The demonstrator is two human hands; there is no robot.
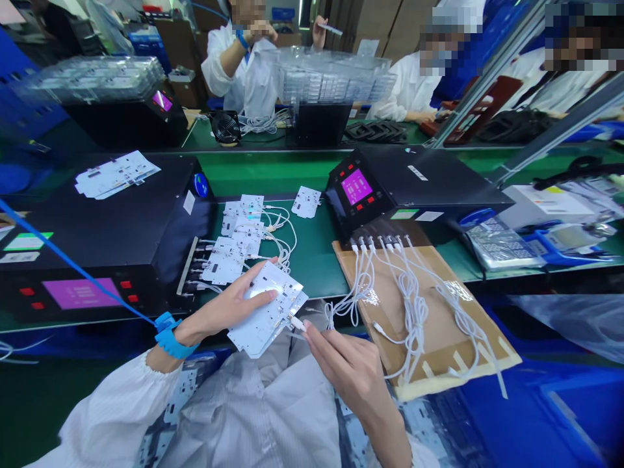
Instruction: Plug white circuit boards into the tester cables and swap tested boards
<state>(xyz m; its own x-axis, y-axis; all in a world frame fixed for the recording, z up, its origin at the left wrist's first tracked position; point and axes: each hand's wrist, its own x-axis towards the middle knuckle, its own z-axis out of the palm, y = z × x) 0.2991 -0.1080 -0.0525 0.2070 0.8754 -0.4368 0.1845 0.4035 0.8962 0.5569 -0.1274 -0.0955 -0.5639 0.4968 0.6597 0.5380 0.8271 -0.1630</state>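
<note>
My left hand [233, 303] grips a small stack of white circuit boards [270, 311] just above my lap, thumb on top. It wears a blue wrist strap [169, 336] with a blue coiled cord running up to the left. My right hand [344, 366] pinches the plug of a white cable [296, 322] at the lower right edge of the boards. Several more white circuit boards [237, 245] lie plugged in by white cables on the green table [312, 250] beyond.
A black tester box [97, 247] with a purple screen sits left, another [400, 185] right. White cables [414, 305] lie taped on a brown cardboard sheet [441, 338]. Three people in white coats work across the table. Clear tray stacks [336, 78] stand behind.
</note>
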